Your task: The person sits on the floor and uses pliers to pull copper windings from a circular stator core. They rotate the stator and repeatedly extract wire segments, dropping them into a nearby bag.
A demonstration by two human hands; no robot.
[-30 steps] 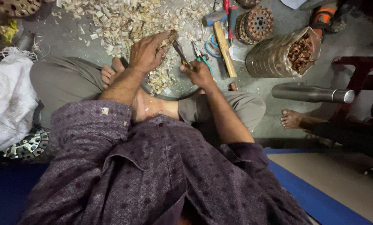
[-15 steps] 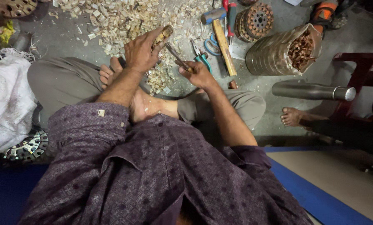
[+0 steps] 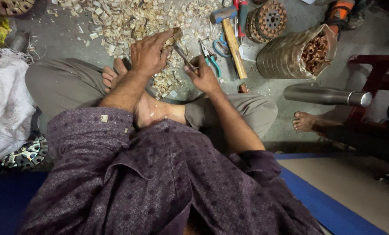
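My left hand (image 3: 148, 54) pinches a small brown block (image 3: 173, 35); my right hand (image 3: 202, 74) clamps a thin tool (image 3: 183, 54), tip angled up-left toward those fingers.

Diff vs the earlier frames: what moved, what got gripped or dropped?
The left hand stays clamped on the small brown piece, shifting only slightly. The right hand keeps its thin metal tool against that piece. Nothing taken or let go. The hammer, pliers and scrap pile lie as before.
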